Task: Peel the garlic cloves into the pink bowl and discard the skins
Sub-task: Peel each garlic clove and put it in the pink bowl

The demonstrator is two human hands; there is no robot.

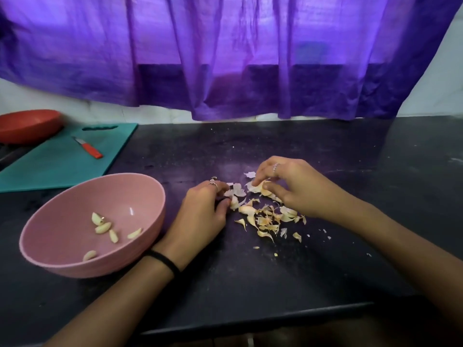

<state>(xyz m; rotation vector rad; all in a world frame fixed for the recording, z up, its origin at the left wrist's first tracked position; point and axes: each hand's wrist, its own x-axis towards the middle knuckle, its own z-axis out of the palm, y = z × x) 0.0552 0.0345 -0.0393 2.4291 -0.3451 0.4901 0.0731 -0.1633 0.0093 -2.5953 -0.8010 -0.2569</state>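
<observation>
The pink bowl (62, 256) stands at the left on the dark counter with several peeled garlic cloves (104, 227) inside. A loose heap of garlic skins (265, 219) lies between my hands. My left hand (203, 216) sits just right of the bowl, its thumb and fingers curled on skins at the heap's left edge. My right hand (288, 189) reaches over the heap's far side and pinches a pale skin between thumb and fingertips.
A teal cutting board (57, 161) lies at the back left with a small red-handled knife (89, 148) on it. A red bowl (27, 125) sits behind the board. A purple curtain (225, 58) hangs over the counter's far edge. The counter's front edge (250, 319) is near me.
</observation>
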